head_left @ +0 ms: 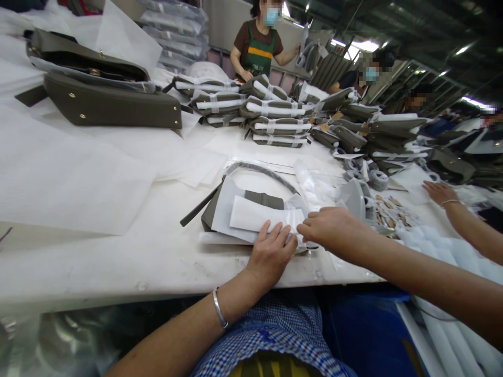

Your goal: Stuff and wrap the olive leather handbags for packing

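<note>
A dark olive handbag (210,212) lies on the white table in front of me, with its handle (259,166) wrapped in grey film and arching away at the back. White paper and a white foam strip (251,213) cover much of its front. My left hand (273,251) rests on the strip's near edge, fingers extended and slightly apart. At the bag's right end my right hand (320,226) is closed in a pinch, touching the left fingertips' side. Clear film shows around that end, but what the right fingers hold is hidden.
An unwrapped olive handbag (113,102) sits on white sheets (58,173) at the left. Wrapped bags (279,125) are stacked at the back. Tags (389,212) and film rolls (378,179) lie at right, near another person's hand (440,192). Co-workers stand across the table.
</note>
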Demonstrator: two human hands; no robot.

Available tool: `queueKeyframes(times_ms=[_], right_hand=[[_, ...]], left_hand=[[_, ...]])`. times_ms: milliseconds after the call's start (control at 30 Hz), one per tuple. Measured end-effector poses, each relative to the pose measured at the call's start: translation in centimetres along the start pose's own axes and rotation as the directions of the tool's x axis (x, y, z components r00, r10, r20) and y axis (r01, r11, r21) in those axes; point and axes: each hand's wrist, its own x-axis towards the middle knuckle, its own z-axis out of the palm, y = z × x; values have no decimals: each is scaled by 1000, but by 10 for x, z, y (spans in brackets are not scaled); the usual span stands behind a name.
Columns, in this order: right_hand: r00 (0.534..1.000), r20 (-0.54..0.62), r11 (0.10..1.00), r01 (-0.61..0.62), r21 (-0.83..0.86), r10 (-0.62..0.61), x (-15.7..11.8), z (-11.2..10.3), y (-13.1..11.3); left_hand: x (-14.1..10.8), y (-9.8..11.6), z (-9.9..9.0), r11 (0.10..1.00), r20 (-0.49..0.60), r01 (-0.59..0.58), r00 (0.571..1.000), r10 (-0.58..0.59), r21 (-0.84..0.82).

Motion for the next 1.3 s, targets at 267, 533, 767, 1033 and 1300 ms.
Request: queueKeyframes(times_ms=[267, 533, 767, 1033, 1300], right_hand=[[998, -36, 967, -37, 252, 48, 27, 22, 35], [988, -146, 774, 125, 620, -42, 47, 52, 59], [959, -238, 577, 108, 809, 153, 69, 88, 76], [784, -376, 587, 18, 810, 494, 27, 93, 47], [880, -349, 623, 81, 778, 321, 27, 107, 39]], left_hand=[[1, 0, 0, 1000, -10, -11, 1000, 11, 17], [0, 0, 2, 1000, 12, 13, 1000, -13, -19], [2, 1, 2, 1000, 21, -2, 1000, 2, -11], [1, 1, -6, 1000, 66, -5, 998, 6, -13], [4, 1, -6, 1000, 93, -6, 996, 4, 19]])
